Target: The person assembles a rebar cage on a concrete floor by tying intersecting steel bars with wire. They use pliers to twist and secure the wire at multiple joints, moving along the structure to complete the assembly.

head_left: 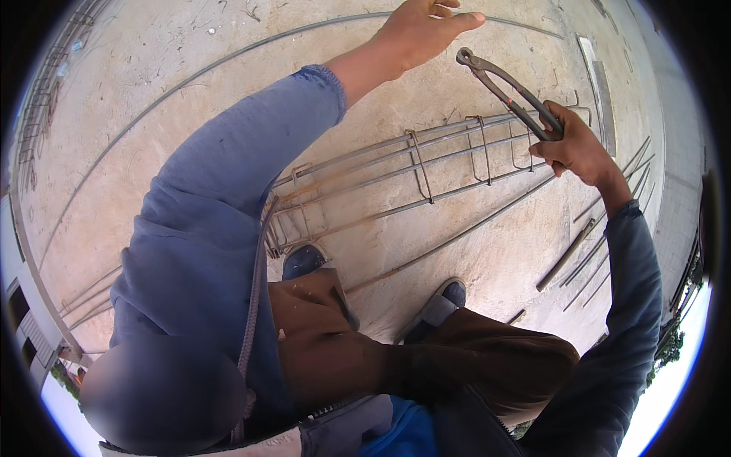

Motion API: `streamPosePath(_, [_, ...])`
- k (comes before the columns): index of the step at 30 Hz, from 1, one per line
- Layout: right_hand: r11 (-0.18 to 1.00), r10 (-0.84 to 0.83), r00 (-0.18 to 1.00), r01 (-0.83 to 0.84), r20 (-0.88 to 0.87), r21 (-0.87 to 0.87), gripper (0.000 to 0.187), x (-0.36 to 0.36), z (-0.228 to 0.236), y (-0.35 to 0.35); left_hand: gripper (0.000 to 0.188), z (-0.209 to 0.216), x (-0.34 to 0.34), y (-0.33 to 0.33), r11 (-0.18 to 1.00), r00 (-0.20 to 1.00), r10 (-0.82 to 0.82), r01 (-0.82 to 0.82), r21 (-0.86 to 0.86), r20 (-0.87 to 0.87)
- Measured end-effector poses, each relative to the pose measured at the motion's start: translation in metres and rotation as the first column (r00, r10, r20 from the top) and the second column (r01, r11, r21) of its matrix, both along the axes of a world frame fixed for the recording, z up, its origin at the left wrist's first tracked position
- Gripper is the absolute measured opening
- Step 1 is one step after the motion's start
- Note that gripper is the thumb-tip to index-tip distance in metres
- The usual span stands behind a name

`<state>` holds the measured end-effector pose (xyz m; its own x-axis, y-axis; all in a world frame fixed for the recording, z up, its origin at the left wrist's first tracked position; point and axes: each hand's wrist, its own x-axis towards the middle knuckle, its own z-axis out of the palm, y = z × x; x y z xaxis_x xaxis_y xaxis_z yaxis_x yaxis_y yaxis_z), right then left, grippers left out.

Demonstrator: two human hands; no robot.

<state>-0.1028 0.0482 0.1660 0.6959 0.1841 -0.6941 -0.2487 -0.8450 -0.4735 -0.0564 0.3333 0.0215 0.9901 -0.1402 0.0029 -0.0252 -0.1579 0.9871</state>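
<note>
My right hand is wrapped round the handles of a pair of end-cutting pincers. Their round jaws point up and left, toward my left hand. That hand is raised at the top of the view with its thumb stretched out and nothing visible in it; some fingers are cut off by the upper edge. Below both hands lies a long rebar cage, made of straight steel bars with bent stirrups around them. The pincers hang over the cage's far right end.
A long curved steel bar lies across the concrete floor beyond the cage. Another single rod crosses the floor near my feet. Several loose rods and a dark pipe lie at the right. My shoes stand close to the cage's near end.
</note>
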Motion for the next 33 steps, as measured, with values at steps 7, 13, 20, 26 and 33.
streamPosePath(7, [0.525,-0.323,0.833,0.553,-0.45,0.647,0.026,-0.179,-0.104,-0.084,0.056,0.046,-0.123,-0.065,0.916,0.691,-0.393,0.354,-0.19,-0.607])
streamPosePath(13, [0.627,-0.192,0.928,0.367,-0.321,0.687,0.039,-0.23,-0.148,-0.045,0.041,0.039,-0.214,-0.098,0.992,0.557,-0.102,0.116,-0.044,-0.824])
streamPosePath(20, [0.253,0.177,0.634,0.71,-0.753,0.657,0.036,-0.237,-0.19,-0.013,0.036,0.037,-0.25,-0.089,0.984,0.55,0.11,-0.176,0.013,-0.828])
streamPosePath(26, [0.243,0.531,0.444,0.736,-0.722,0.632,0.042,-0.226,-0.208,0.013,0.033,0.047,-0.308,-0.06,0.905,0.546,0.174,-0.417,-0.086,-0.82])
streamPosePath(33, [0.163,0.445,0.611,0.664,-0.655,0.73,0.062,-0.233,-0.192,0.051,0.029,0.057,-0.369,-0.036,0.777,0.449,0.518,-0.604,0.18,-0.728])
